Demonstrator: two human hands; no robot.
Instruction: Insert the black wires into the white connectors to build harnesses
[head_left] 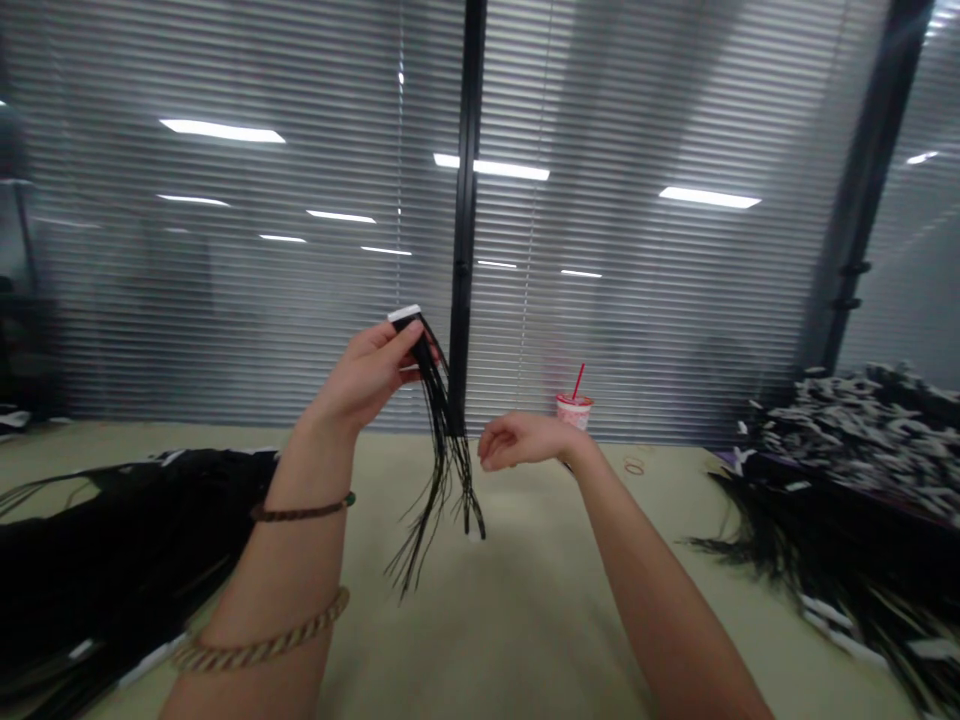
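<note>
My left hand is raised in the middle of the view, thumb and fingers closed on the upper part of a bundle of thin black wires. A flat white end piece sticks out above the thumb. Below the grip the strands hang loose and fan apart, with a few thicker dark ends on the right. Beside these strands, to their right, is my right hand, its fingers curled in. Whether those fingertips hold a single strand is too small to tell.
More black strands with white ends lie in a pile at the left. Another heap with many white ends covers the right side of the table. Behind my right hand stand a cup with a red straw and rubber bands. Blinds rise behind the table.
</note>
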